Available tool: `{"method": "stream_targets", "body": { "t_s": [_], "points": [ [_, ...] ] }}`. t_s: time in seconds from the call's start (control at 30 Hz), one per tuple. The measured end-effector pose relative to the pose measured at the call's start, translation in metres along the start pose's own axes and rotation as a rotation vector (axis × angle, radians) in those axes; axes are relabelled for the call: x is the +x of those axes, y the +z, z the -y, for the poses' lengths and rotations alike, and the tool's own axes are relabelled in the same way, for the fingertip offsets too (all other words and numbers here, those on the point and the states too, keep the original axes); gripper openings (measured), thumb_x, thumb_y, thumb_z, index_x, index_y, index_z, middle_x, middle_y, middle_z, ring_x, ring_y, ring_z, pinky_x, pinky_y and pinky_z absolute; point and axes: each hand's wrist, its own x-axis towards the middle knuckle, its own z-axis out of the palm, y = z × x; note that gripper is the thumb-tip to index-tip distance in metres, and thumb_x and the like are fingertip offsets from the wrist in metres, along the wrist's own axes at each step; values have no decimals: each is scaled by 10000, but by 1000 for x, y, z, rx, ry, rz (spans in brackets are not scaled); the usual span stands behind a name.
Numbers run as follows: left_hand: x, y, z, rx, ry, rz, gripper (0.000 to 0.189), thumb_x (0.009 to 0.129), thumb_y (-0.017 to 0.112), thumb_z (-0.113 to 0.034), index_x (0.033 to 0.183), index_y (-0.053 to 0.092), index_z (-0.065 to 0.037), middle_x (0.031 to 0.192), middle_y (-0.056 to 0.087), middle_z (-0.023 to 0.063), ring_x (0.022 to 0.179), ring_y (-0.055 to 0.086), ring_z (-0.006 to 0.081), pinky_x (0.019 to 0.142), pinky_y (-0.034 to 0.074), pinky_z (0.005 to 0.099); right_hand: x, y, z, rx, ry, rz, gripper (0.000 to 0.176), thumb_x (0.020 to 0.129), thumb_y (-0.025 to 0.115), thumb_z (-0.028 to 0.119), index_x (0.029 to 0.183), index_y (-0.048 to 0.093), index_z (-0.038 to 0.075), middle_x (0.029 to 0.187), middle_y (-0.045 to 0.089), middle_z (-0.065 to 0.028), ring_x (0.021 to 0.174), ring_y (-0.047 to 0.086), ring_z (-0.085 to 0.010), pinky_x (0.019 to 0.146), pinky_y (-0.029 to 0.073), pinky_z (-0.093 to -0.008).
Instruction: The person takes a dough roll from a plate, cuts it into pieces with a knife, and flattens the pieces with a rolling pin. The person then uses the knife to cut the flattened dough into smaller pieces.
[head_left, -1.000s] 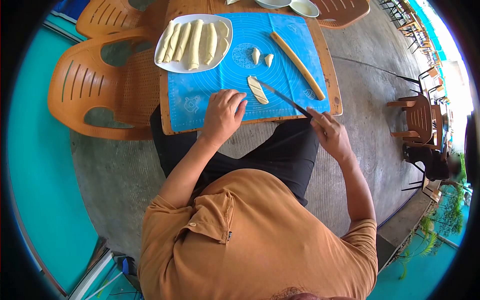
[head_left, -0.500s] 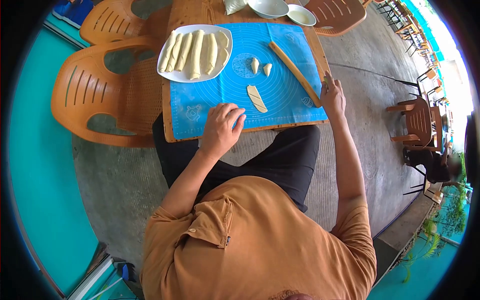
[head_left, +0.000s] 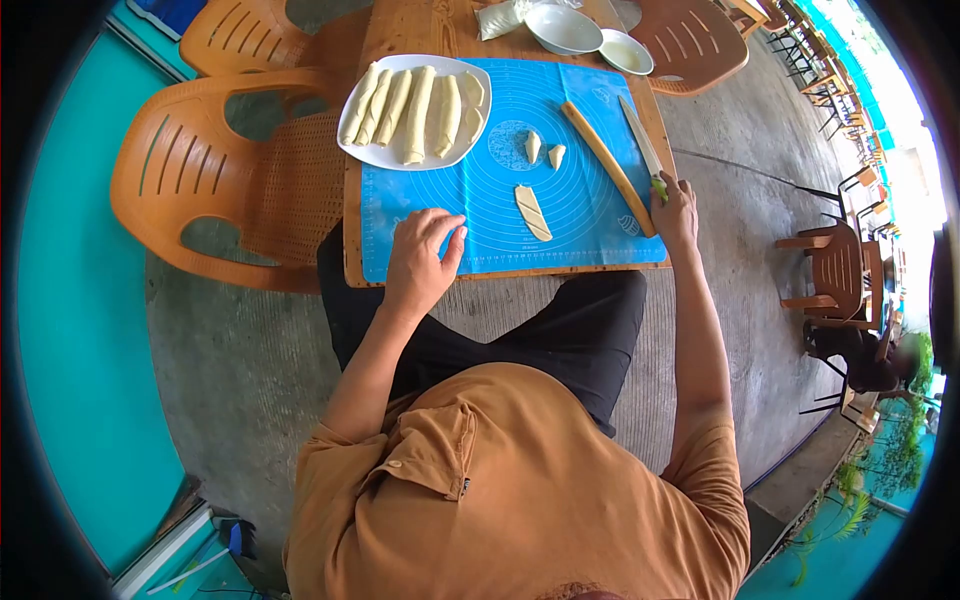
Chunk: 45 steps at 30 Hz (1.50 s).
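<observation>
My right hand [head_left: 677, 213] is closed round the green handle of a knife [head_left: 642, 138], whose blade points away from me along the right edge of the mat. Just left of it a wooden rolling pin [head_left: 608, 168] lies aslant. My left hand [head_left: 425, 258] hovers at the near left of the blue mat [head_left: 430, 200], empty, thumb and fingers apart. A flat dough strip with slanting cuts [head_left: 533, 213] lies mid-mat, and beyond it sit two small rolled dough pieces, one left [head_left: 533, 147] and one right [head_left: 556, 157].
A white plate [head_left: 358, 148] with several long dough rolls [head_left: 420, 115] overlaps the mat's far left corner. At the table's far end stand a large bowl [head_left: 563, 28], a smaller bowl [head_left: 626, 52] and a plastic bag [head_left: 500, 18]. Orange chairs [head_left: 215, 180] flank the table.
The knife, mostly hidden by my right hand before, now shows its blade beside the rolling pin. My left hand has drawn slightly left, away from the dough strip. The view has shifted a little.
</observation>
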Motion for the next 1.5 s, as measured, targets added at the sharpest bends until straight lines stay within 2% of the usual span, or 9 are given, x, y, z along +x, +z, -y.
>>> {"method": "stream_targets", "body": {
  "t_s": [0.17, 0.3, 0.37, 0.5, 1.0, 1.23, 1.3, 1.4, 1.5],
  "points": [
    [-3, -9, 5, -16, -23, -28, 162, 1019, 751, -149, 1155, 741, -62, 1128, 716, 99, 1049, 685, 315, 953, 530, 458, 2, -9, 16, -116, -47, -139, 394, 1035, 694, 290, 1393, 709, 125, 1267, 685, -175, 1240, 651, -386, 1013, 546, -481],
    [-4, -16, 2, -56, -89, -22, 173, 1030, 738, -142, 1164, 764, -37, 1139, 734, 130, 1091, 695, 351, 971, 554, 464, -10, -45, 94, 290, -210, -254, 218, 1024, 725, 189, 1198, 741, 58, 1046, 741, -152, 988, 739, -329, 903, 579, -447],
    [-5, -15, 1, -71, -93, -19, 169, 1028, 740, -140, 1160, 766, -37, 1136, 734, 131, 1088, 695, 351, 968, 556, 461, -18, -42, 119, 486, -286, -97, 155, 996, 754, 138, 1110, 752, 33, 993, 765, -133, 884, 762, -282, 830, 604, -396],
    [-6, -15, -1, -100, -99, -20, 157, 1024, 746, -133, 1146, 769, -38, 1131, 736, 132, 1081, 695, 351, 959, 560, 458, -38, -34, 167, 572, -174, 269, 216, 985, 766, 205, 1066, 762, 4, 1056, 783, -179, 937, 777, -308, 845, 603, -411],
    [-14, -23, 3, -146, -123, 5, 147, 1018, 757, -139, 1131, 775, -47, 1124, 734, 112, 1068, 689, 354, 970, 554, 474, -40, 4, 194, 376, -52, 373, 414, 925, 825, 408, 1033, 778, 11, 1030, 772, -173, 970, 750, -342, 874, 584, -442],
    [-15, -26, 8, -145, -102, 3, 141, 1012, 758, -120, 1123, 771, -34, 1121, 735, 103, 1049, 693, 337, 940, 562, 460, -41, 12, 196, 396, -52, 369, 379, 902, 853, 366, 1026, 779, 16, 1011, 778, -164, 961, 755, -330, 864, 586, -433],
    [-16, -26, 10, -152, -99, -6, 138, 1004, 761, -109, 1118, 770, -32, 1113, 733, 101, 1033, 695, 333, 921, 564, 456, -41, 14, 195, 378, -101, 331, 420, 934, 850, 354, 1039, 779, -46, 918, 790, -143, 837, 764, -230, 796, 604, -364],
    [-18, -23, 15, -126, -41, -49, 123, 1008, 761, -118, 1111, 749, -52, 1070, 711, 64, 973, 686, 286, 868, 553, 441, -39, 11, 198, 424, -19, 384, 337, 897, 850, 318, 1018, 773, 13, 1008, 794, -161, 944, 772, -325, 848, 596, -425],
    [-18, -24, 15, -135, -52, -34, 126, 1004, 767, -115, 1110, 752, -49, 1071, 712, 67, 975, 687, 288, 868, 555, 440, -39, 4, 201, 450, -31, 385, 317, 897, 849, 285, 1027, 769, 7, 1012, 801, -161, 943, 781, -321, 849, 604, -422]
  ]
}}
